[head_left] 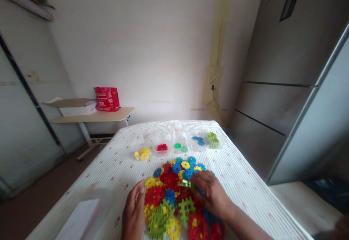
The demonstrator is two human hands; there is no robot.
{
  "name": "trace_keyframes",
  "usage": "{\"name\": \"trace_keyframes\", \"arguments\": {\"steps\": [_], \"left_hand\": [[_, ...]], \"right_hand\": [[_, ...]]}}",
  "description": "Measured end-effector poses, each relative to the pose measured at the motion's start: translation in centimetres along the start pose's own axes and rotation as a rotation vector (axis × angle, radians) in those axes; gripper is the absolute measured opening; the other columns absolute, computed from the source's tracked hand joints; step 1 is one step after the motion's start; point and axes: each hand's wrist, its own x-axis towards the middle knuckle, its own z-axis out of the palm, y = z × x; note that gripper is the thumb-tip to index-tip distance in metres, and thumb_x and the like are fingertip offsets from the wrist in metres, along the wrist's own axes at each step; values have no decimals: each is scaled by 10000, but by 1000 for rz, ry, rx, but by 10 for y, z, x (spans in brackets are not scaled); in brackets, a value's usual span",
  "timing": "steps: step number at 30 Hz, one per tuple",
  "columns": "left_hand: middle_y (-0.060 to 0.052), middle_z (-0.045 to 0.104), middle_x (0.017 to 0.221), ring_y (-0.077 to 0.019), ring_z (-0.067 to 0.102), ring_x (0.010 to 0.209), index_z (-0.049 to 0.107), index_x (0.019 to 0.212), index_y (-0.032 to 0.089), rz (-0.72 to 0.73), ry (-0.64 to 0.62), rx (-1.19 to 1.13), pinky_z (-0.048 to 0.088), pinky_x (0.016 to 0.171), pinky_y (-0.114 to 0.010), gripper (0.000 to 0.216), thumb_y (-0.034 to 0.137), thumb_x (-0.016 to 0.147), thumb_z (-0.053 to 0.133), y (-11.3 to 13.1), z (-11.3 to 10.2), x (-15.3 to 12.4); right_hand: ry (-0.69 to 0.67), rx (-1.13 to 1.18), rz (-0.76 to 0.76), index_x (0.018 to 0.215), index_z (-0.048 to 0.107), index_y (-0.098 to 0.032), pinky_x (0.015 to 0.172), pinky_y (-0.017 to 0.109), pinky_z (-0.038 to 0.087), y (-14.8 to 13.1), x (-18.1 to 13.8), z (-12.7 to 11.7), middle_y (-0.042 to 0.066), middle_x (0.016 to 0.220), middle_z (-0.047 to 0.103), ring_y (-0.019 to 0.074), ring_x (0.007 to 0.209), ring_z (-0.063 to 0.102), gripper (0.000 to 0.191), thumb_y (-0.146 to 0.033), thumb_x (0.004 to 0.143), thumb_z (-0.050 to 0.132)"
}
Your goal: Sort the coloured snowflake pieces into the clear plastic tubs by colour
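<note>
A heap of plastic interlocking pieces (pixel 171 182), in red, yellow, blue and green, lies at the near part of the table. Over the heap's right side, my right hand (pixel 211 192) pinches a light green interlocking piece (pixel 186 183) between thumb and fingers. Against the heap's left edge rests my left hand (pixel 133 211), its fingers extended and nothing visible in it. Close below are a lime green square piece (pixel 157 223), a yellow disc (pixel 173 228) and a red square piece (pixel 197 226).
Beyond the heap stand clear containers with yellow discs (pixel 144 154), red pieces (pixel 162 147), green discs (pixel 177 146), blue discs (pixel 198 140) and lime green pieces (pixel 213 139). A white flat object (pixel 79 220) lies at left. A refrigerator (pixel 275 72) stands right; a side table (pixel 109 115) left.
</note>
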Motion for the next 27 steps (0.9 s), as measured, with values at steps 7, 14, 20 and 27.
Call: {"name": "trace_keyframes", "arguments": {"steps": [7,14,20,27], "left_hand": [[-91,557,1226,-266,507,1154,511,1149,203,-51,-50,-26,345,1041,-425,568,595,749,419,-7,0,1],[-96,583,1191,-276,514,1148,534,1126,191,-82,-48,18,358,1035,-422,617,631,710,414,-1,0,1],[-93,589,1201,-278,523,1149,564,1092,196,-80,-37,18,353,1042,-429,588,622,711,426,-2,0,4],[-79,612,1171,-284,513,1162,595,1050,220,-78,-19,17,355,1040,-434,538,617,718,450,5,-1,1]], "right_hand": [[174,113,446,977,628,-186,611,228,464,45,12,-27,45,842,684,147,674,619,253,-345,839,489],[205,-319,869,946,677,-164,648,232,430,144,47,-83,73,851,712,197,785,649,268,-275,763,515],[75,-436,1002,981,674,-182,607,237,407,179,68,-83,103,910,704,216,830,648,288,-277,756,523],[-64,-480,1061,975,668,-167,606,239,418,192,76,-72,136,985,683,220,865,648,258,-233,752,555]]}}
